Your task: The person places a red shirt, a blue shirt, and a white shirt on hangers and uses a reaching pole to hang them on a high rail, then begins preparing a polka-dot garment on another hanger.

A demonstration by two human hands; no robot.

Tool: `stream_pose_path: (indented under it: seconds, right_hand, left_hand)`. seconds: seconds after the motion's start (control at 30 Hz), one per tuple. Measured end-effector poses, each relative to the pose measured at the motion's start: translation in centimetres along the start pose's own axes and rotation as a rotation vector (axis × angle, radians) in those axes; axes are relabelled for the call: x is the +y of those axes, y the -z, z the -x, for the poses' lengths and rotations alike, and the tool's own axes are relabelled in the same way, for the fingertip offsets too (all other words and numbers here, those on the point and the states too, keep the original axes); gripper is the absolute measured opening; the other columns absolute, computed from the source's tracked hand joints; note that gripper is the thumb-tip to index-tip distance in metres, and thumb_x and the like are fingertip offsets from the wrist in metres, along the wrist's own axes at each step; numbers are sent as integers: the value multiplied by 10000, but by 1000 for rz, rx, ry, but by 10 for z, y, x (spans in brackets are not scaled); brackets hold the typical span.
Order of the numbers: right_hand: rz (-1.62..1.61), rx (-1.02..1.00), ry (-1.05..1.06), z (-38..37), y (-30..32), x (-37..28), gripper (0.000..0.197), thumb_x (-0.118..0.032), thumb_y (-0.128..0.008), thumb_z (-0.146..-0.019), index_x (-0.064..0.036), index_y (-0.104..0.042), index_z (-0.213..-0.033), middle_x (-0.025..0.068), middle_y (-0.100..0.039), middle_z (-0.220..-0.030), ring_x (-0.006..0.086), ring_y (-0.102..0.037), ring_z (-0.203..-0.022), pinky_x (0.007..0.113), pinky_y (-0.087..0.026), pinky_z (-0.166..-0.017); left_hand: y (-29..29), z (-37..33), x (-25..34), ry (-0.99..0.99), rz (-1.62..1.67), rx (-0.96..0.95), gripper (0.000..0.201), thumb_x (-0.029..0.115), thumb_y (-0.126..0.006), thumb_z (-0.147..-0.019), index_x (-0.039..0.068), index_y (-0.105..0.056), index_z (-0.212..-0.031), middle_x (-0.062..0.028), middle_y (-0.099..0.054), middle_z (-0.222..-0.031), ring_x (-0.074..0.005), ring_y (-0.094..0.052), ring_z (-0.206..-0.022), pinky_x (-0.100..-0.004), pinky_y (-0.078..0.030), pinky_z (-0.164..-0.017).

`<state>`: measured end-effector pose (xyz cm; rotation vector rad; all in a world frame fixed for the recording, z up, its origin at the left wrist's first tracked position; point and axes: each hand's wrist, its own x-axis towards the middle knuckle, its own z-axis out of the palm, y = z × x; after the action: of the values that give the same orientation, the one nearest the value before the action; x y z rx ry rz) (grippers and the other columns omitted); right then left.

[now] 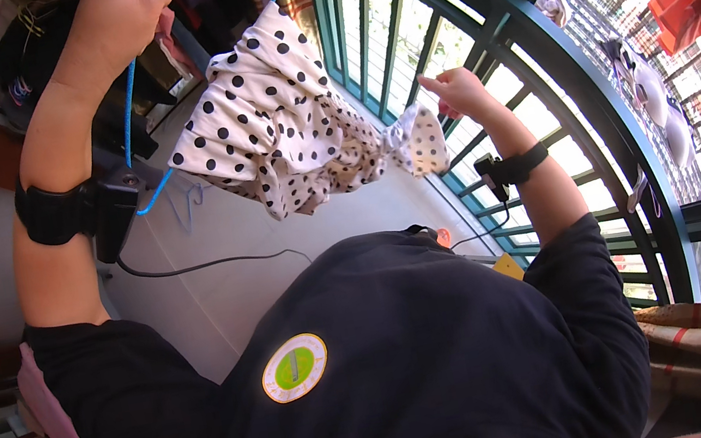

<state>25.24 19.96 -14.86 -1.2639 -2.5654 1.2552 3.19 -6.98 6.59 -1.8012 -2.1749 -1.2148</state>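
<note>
A white cloth with black dots (278, 128) is draped over a blue line (131, 117). The line is gripped by the closed left hand (122, 11); the cloth's end is pinched by the right hand (455, 93) beside the railing (523, 29).

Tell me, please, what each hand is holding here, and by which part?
The left hand grips a blue hanger near its top. The right hand pinches the edge of the white polka-dot garment draped over that hanger.

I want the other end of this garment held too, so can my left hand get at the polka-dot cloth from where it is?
Probably yes: the left hand grips the blue line, and the polka-dot cloth hangs just beside it, nothing between.
</note>
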Motion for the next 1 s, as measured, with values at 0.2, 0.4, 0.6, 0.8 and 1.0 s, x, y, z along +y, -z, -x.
stream_pose_path:
  seconds: [0.2, 0.4, 0.6, 0.8, 1.0]
  right_hand:
    - [-245, 188, 845, 16, -80, -109, 423, -428, -640, -802, -25, -643, -928, 145, -645, -805, 209, -602, -732, 339, -474, -672]
    - [-349, -355, 505, 17, -51, -161, 228, -242, -556, -872, -49, -603, -984, 114, -629, -866, 188, -591, -733, 323, -485, -651]
    - [-442, 362, 616, -40, 47, -157, 357, -364, -504, -895, -38, -628, -969, 130, -647, -872, 219, -603, -787, 290, -486, -665]
    - [-290, 354, 525, -78, 56, -115, 379, -422, -497, -895, -87, -668, -945, 97, -656, -761, 177, -595, -717, 306, -464, -715]
    - [-412, 333, 575, -98, 52, -102, 337, -315, -501, -879, -8, -635, -917, 95, -636, -763, 191, -583, -680, 350, -456, -632]
  left_hand:
    - [-7, -8, 5, -67, -3, 14, 299, 220, -477, -928, 47, -505, -686, 6, -477, -552, -83, -456, -478, -242, -380, -449]
    - [-7, 15, -36, 57, -18, -105, 307, 266, -456, -943, 81, -481, -699, 83, -349, -567, 2, -286, -494, -188, -215, -423]
    - [3, 52, -49, 202, 139, 2, 270, 287, -483, -932, 133, -467, -712, 94, -325, -558, -4, -280, -458, -176, -213, -402]
    - [22, 35, -18, 397, 353, 70, 289, 331, -501, -920, 146, -434, -709, 101, -301, -527, 16, -221, -366, -162, -171, -321]
    - [9, 8, -11, 382, 331, 46, 300, 338, -507, -915, 133, -438, -706, 91, -317, -523, 3, -226, -356, -168, -197, -317]
